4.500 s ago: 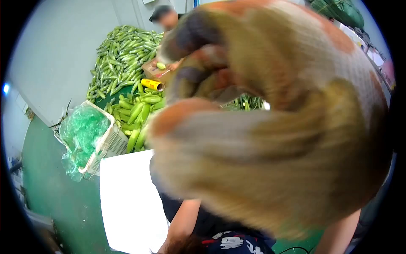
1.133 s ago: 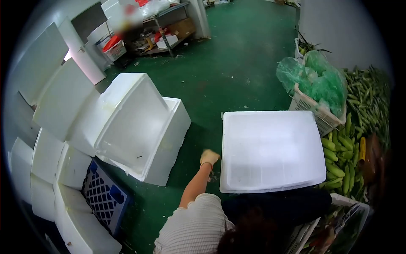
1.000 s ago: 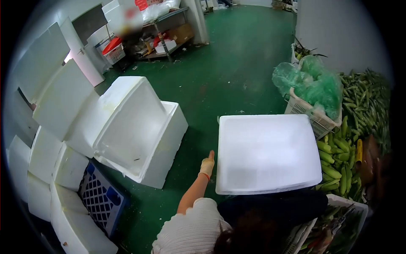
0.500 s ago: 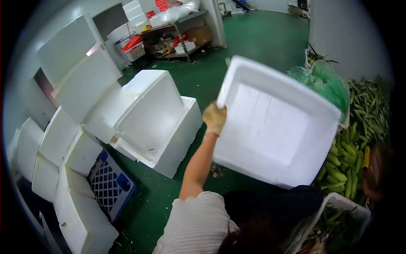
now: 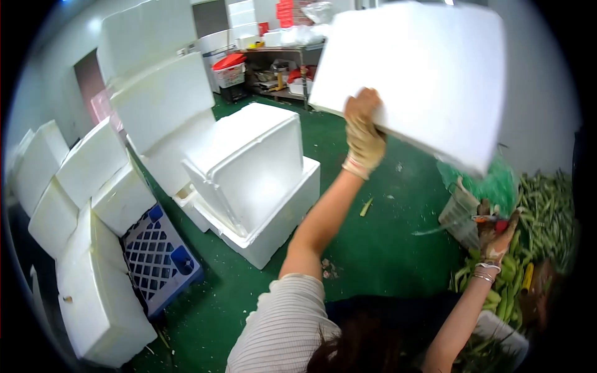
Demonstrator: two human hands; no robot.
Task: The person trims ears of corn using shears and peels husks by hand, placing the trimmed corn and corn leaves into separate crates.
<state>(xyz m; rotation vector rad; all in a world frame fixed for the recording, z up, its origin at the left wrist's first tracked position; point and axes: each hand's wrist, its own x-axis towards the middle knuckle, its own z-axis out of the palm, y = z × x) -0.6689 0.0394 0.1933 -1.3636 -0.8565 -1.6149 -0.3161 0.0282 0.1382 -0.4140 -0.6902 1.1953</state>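
My left hand (image 5: 365, 133), in a pale work glove, grips the lower left edge of a white foam box (image 5: 416, 74). The box is raised and tilted, with a flat outer face toward me. My right hand (image 5: 496, 233) is at the right, in a dirty glove with bracelets at the wrist. Its fingers curl around a small thing with red and orange parts, too blurred to name. A pale, see-through streak runs left from it. Close to this hand are a green plastic bag (image 5: 491, 186), a white crate (image 5: 457, 214) and green vegetables (image 5: 507, 283).
One foam box (image 5: 255, 155) leans inside another foam box (image 5: 280, 214) on the green floor. Stacked foam boxes (image 5: 102, 292) and a blue plastic pallet (image 5: 158, 255) stand at the left. Behind are a loaded shelf (image 5: 280, 50) and a red-lidded tub (image 5: 230, 74). Long green pods (image 5: 550, 217) are piled right.
My left hand has lifted the foam box higher and turned it from its hollow inside to an outer face. My right hand has come into sight at the right. The view has shifted.
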